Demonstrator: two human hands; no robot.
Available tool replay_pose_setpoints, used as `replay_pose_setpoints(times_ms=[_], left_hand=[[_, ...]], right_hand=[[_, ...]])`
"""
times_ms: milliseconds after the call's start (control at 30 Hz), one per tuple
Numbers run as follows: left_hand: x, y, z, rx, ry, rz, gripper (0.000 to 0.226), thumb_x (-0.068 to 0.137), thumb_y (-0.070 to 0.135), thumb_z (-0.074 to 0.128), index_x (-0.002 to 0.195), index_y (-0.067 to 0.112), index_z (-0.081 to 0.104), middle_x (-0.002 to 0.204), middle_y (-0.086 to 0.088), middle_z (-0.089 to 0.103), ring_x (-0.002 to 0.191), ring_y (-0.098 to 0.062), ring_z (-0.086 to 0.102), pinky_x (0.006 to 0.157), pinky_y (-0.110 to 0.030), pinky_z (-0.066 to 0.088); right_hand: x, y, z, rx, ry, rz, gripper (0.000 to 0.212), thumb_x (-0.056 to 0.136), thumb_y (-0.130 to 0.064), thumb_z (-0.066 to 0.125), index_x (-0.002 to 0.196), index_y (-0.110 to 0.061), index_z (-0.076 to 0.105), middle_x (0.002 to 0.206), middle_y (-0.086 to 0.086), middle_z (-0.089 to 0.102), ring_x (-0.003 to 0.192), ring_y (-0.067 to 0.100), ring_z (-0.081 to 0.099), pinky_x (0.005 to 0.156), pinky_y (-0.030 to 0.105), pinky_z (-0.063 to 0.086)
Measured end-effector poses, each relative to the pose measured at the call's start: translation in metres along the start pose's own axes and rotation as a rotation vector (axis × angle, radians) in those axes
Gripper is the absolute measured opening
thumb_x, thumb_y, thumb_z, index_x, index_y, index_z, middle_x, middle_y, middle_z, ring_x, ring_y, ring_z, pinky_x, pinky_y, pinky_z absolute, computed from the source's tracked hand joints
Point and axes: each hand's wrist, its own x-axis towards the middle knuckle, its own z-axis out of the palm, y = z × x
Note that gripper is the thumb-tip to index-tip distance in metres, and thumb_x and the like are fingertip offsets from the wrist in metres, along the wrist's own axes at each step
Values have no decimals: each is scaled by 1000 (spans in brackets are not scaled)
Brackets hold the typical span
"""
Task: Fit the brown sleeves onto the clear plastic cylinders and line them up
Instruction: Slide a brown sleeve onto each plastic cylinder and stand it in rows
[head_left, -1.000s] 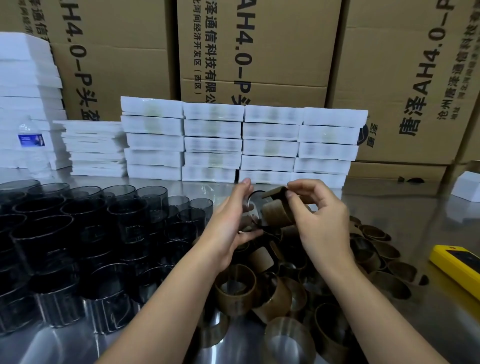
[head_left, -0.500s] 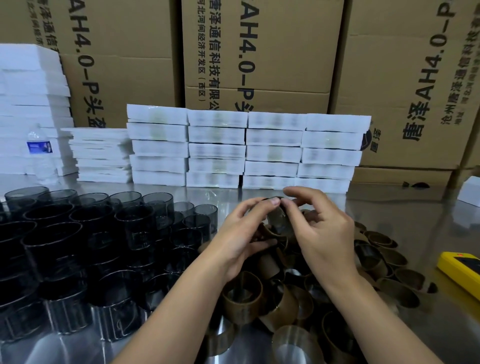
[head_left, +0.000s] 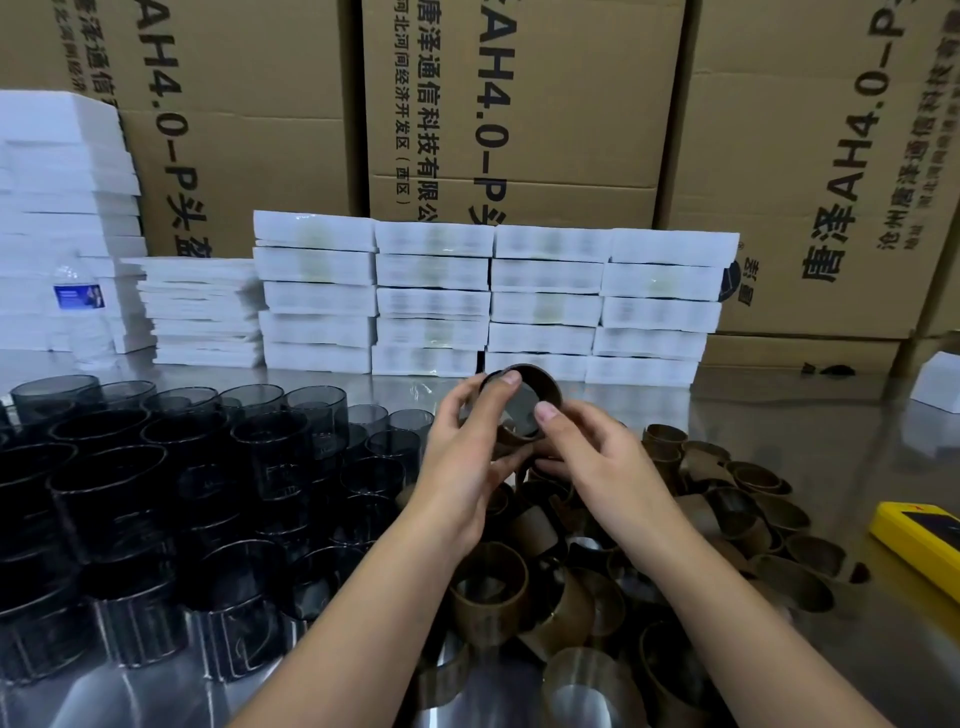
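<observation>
Above the middle of the metal table both hands hold one clear cylinder wearing a brown sleeve (head_left: 540, 387), its open end tipped toward me. My left hand (head_left: 462, 457) grips it from the left, index fingertip on the rim. My right hand (head_left: 597, 462) grips it from the right, thumb pressed on the clear end. Several dark clear cylinders (head_left: 156, 493) stand packed in rows at the left. A loose heap of brown sleeves (head_left: 727, 509) lies under and right of my hands.
Stacks of white foam trays (head_left: 493, 296) line the back, with cardboard cartons (head_left: 519, 104) behind. A water bottle (head_left: 80, 306) stands far left. A yellow device (head_left: 924, 545) lies at the right edge. Bare steel table (head_left: 779, 405) shows at right rear.
The sleeve that my right hand held apart from the cylinder a second ago now sits around it. Both hands have closed in on the piece and tipped its open end toward me.
</observation>
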Motion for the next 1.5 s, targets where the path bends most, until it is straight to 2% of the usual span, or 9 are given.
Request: replay_pose_setpoints(times_ms=[67,167,467,633,700,800,967,1100,1500], left_hand=[[1,-1,-1,13,-23,6,54,78,29,76,126,11,56,106,-4,66,81,-15,70,79,-34,59],[1,-3,-2,57,-66,18,64,64,32,77,121,12,56,105,-1,64,82,-14,70,74,-29,57],[1,-7,-5,103,-91,-44,37,78,35,73,110,17,65,106,-2,67,95,-24,68,83,-34,58],[-2,-4,-2,100,-173,-99,57,82,44,66,128,14,55,118,-3,65,103,-16,67,88,-32,54],[-4,-4,0,110,-201,-114,51,89,42,60,131,14,52,105,4,66,94,-10,68,83,-28,55],[-5,-5,3,156,-214,-153,52,92,41,56,135,14,47,125,-7,62,114,-20,62,91,-35,55],[-3,-4,-2,182,-214,-122,46,87,40,64,123,13,57,124,-11,64,116,-25,61,91,-41,55],[-4,-3,-2,169,-215,-101,45,71,44,74,108,20,64,115,-2,64,117,-24,60,82,-36,58],[-2,-1,-3,106,-135,-92,49,88,47,60,126,16,59,128,-14,61,112,-27,64,90,-35,56]], right_hand=[[1,0,1,70,-2,-7,20,89,-30,59,102,-18,68,92,-5,73,93,10,68,81,26,54],[1,0,-1,104,35,-44,18,94,-15,53,96,-17,70,87,-4,74,86,10,69,72,22,54],[-1,-3,-4,-55,114,-88,31,83,-54,50,94,-35,72,79,-1,72,76,11,68,65,25,57],[-1,-1,-7,-165,86,-114,35,76,-67,40,82,-48,68,70,-12,69,78,4,66,72,15,48],[0,1,-6,-201,59,-113,44,74,-70,37,101,-50,66,89,-16,70,91,-4,62,78,9,42],[3,4,-6,-291,64,-98,77,69,-72,34,131,-32,55,115,-8,60,104,-2,52,91,15,36],[0,0,-5,-142,132,-104,55,67,-73,43,93,-30,64,89,-10,69,83,-6,62,69,6,43],[1,1,-6,-152,177,-117,57,66,-75,42,81,-26,66,80,-6,69,76,5,62,69,19,45],[-4,-1,-1,-215,-5,-112,60,66,-71,46,110,-34,63,106,-11,65,95,-3,61,82,15,45]])
